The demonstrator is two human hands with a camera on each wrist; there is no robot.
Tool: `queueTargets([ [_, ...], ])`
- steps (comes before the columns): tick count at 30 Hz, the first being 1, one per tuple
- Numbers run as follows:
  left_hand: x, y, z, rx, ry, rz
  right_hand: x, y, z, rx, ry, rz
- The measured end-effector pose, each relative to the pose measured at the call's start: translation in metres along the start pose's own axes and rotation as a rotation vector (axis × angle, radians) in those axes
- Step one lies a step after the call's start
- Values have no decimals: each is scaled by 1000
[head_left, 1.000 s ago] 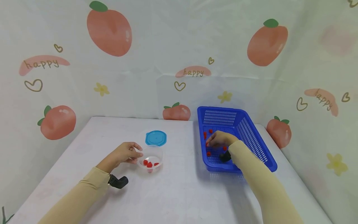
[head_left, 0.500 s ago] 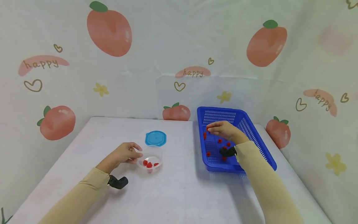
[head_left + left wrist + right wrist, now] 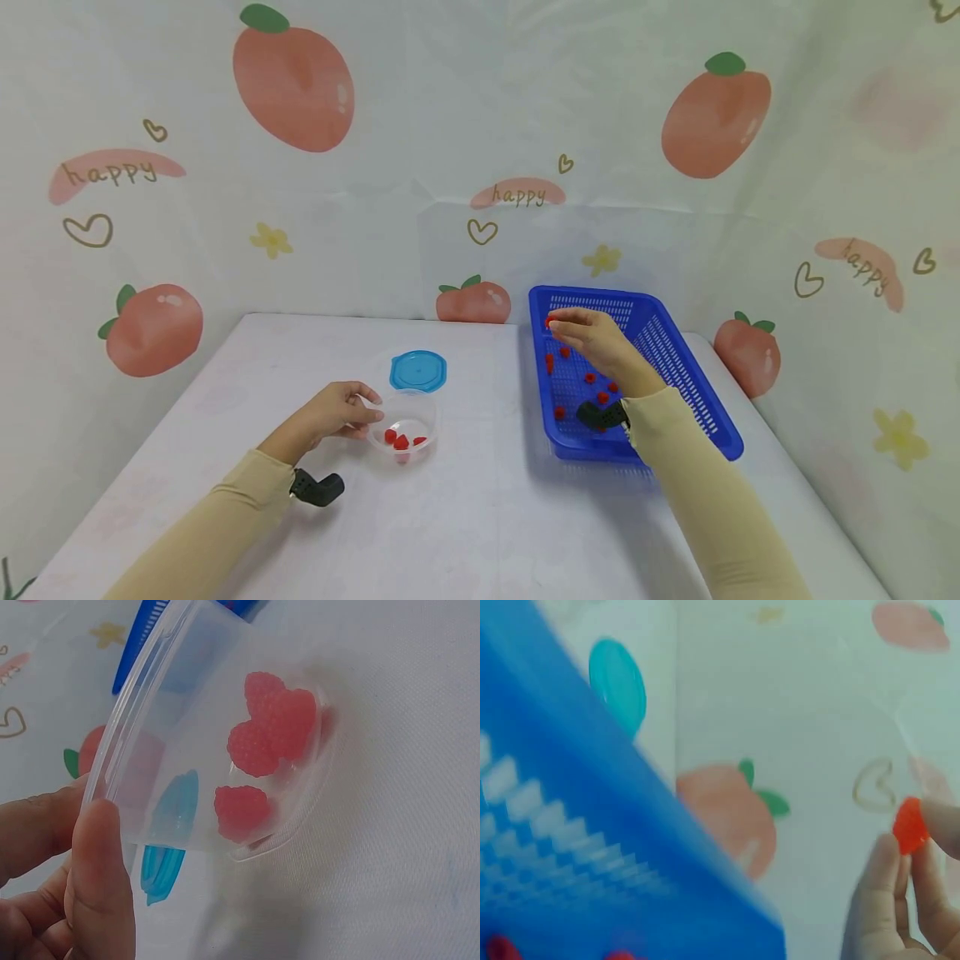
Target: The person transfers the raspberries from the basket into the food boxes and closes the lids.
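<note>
My left hand (image 3: 341, 412) pinches the rim of a clear plastic tub (image 3: 422, 412) between thumb and fingers. In the left wrist view, several red raspberries (image 3: 289, 724) lie at the tub's bottom. Over the back left part of a blue basket (image 3: 693, 379), my right hand (image 3: 596, 337) holds one raspberry (image 3: 910, 826) between its thumb and fingertips. More raspberries (image 3: 590, 378) are scattered on the basket floor below that hand. The sleeve and wrist camera hide part of the basket's front.
Behind the tub lies a blue lid (image 3: 418, 370), flat on the white table (image 3: 480, 525). A printed cloth wall (image 3: 420, 167) rises along the table's back edge. The basket's raised sides stand around the loose raspberries.
My right hand has risen from the basket floor with a raspberry and moved toward the back. The left hand and the tub stay in place.
</note>
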State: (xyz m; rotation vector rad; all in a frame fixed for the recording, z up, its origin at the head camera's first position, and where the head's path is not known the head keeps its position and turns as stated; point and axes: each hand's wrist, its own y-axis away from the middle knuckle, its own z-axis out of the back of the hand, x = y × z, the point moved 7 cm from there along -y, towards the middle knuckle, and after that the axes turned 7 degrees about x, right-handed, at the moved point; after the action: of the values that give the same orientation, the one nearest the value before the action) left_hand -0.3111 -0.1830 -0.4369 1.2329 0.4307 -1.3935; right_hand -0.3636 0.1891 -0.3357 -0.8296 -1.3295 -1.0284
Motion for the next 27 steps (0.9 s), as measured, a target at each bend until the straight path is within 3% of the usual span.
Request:
queueTargets([
  [10,0,0,0,-2,-4,-3,17,10,-56,-4,-71,85],
  [17,-1,0,1,-3,-7,2,23,15,-83,12,-96,134],
  [27,1,0,0,-14,-13,17,5,11,-121,11,-68,103],
])
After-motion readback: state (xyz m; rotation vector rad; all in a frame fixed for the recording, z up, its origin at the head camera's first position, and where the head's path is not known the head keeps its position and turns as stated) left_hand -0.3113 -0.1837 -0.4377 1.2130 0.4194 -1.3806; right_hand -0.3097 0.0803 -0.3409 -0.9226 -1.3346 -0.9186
